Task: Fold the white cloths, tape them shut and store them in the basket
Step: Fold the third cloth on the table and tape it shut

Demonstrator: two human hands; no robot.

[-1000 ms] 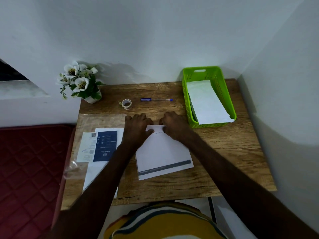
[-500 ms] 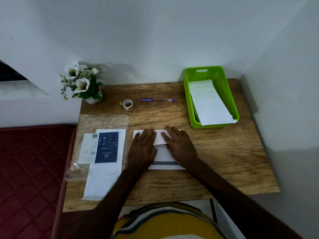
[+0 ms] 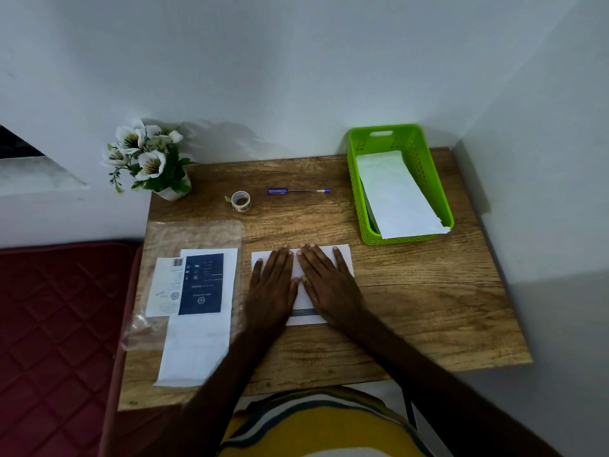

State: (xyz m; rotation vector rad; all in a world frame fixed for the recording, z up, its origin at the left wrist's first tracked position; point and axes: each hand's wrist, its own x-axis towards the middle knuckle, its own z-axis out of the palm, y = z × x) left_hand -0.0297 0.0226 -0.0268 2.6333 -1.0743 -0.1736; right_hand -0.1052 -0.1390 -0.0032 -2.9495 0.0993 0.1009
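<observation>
Both hands, left hand [image 3: 272, 288] and right hand [image 3: 329, 285], lie flat with straight fingers, side by side, pressing the folded white cloth [image 3: 342, 258] onto the wooden table [image 3: 428, 308]. Another cloth [image 3: 395, 192] sits in the green basket [image 3: 357, 179], with the tape roll [image 3: 240, 201] further back.

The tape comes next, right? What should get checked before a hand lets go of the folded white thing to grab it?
1. Folded white cloth pressed flat under both hands: ok.
2. Left hand and right hand with straight fingers, holding nothing: ok.
3. Tape roll on the table, nothing on it: ok.
4. Fold will stay shut when released: cannot tell.
5. Green basket has room: cannot tell; one white packet already sticks out over the rim.
</observation>
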